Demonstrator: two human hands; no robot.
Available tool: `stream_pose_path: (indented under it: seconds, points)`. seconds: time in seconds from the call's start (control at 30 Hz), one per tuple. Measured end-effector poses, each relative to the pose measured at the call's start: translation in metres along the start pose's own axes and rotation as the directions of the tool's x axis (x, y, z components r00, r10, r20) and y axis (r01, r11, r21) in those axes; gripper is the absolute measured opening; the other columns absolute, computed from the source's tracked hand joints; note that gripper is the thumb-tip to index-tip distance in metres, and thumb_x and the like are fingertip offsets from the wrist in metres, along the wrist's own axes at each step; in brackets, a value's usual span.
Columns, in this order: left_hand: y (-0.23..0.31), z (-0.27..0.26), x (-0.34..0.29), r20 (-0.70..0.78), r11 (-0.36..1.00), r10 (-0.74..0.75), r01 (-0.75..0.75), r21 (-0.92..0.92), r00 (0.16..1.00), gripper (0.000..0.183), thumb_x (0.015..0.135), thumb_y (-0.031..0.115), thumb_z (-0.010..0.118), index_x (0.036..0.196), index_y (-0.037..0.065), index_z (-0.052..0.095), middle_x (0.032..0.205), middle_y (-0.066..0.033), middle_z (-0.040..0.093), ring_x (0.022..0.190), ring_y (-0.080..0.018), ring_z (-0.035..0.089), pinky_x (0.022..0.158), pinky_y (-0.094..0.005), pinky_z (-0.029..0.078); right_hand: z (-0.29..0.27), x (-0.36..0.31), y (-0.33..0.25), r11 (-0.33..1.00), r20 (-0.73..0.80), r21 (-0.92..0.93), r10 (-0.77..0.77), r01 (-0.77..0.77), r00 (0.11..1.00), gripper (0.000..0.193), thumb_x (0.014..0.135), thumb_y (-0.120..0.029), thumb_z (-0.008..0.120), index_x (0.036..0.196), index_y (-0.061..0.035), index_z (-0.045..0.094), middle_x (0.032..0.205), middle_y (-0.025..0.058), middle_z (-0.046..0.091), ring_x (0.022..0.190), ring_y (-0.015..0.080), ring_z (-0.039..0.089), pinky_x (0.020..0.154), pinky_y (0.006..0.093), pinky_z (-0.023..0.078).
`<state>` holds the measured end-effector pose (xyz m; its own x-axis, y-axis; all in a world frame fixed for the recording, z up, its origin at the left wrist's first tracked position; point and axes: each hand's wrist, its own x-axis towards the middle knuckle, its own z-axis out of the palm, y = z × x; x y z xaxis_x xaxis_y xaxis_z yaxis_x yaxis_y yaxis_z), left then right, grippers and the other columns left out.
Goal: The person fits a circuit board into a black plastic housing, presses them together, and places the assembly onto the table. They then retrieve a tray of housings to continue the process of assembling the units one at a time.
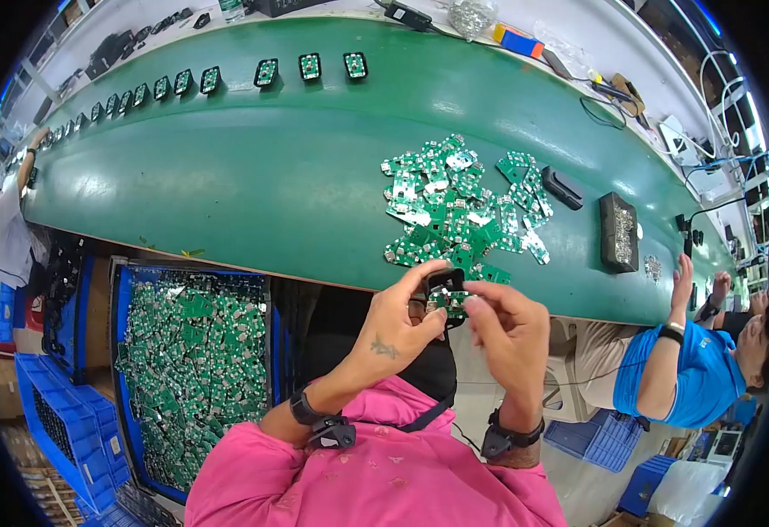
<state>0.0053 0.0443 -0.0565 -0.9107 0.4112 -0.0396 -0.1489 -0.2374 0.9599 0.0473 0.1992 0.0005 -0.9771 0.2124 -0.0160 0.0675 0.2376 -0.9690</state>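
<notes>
The left hand (pixel 395 327) has fingers wrapped around the casing (pixel 445 278) at the surface's (pixel 253 184) near edge; the right hand's (pixel 512 334) nearly meet at its board (pixel 444 300), grip unclear. Probably light, stiff, fragile: hold by edges.

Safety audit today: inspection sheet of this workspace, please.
Surface: glossy green bench.
Work items: circuit boards heaped; cased boards in a row along the far side.
Clutter: black adapter, blue-and-orange box, clear plastic bag at the rear.
Hands: left hand holds a black casing; right hand at its board, grip unclear.
Cables: several, black and white, near the bench's right end.
Surroundings: blue-walled bin of boards at left; people on both sides.
</notes>
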Motion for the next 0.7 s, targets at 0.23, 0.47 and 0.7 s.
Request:
stream_pose_path:
  seconds: [0.23, 0.47, 0.7]
  points:
    - [0.01, 0.0, -0.006, 0.011, 0.96, -0.072, 0.066, 0.273, 0.997, 0.056, 0.089, 0.0, 0.062, 0.142, 0.001, 0.043, 0.114, -0.0071, 0.062, 0.091, -0.0056, 0.059, 0.076, -0.0223, 0.053, 0.014, -0.003, 0.005, 0.996, 0.143, 0.059, 0.052, -0.06, 0.988, 0.015, 0.093, -0.003, 0.062, 0.105, 0.003, 0.069, 0.076, 0.0041, 0.065, 0.059, 0.0064, 0.058, 0.051, 0.0202, 0.046]
    - [0.023, 0.003, -0.014, -0.081, 0.969, 0.111, -0.09, 0.228, 0.991, 0.061, 0.086, -0.004, 0.06, 0.144, 0.001, 0.042, 0.112, -0.0081, 0.063, 0.091, -0.0088, 0.061, 0.077, -0.0242, 0.053, 0.021, -0.017, 0.01, 0.959, -0.106, -0.139, -0.263, 0.247, 0.959, 0.008, 0.096, -0.004, 0.059, 0.093, 0.0016, 0.064, 0.074, 0.005, 0.062, 0.06, 0.0106, 0.059, 0.053, 0.0241, 0.046]
    - [0.037, 0.0, -0.021, -0.083, 0.912, 0.218, -0.173, 0.371, 0.972, 0.067, 0.081, -0.004, 0.061, 0.145, 0.001, 0.043, 0.107, -0.0081, 0.064, 0.085, -0.0085, 0.062, 0.073, -0.0231, 0.052, 0.009, -0.008, -0.01, 0.788, 0.133, -0.415, -0.443, 0.456, 0.887, 0.002, 0.088, 0.0, 0.063, 0.088, -0.0004, 0.061, 0.069, 0.0109, 0.056, 0.054, 0.0251, 0.056, 0.051, 0.034, 0.041]
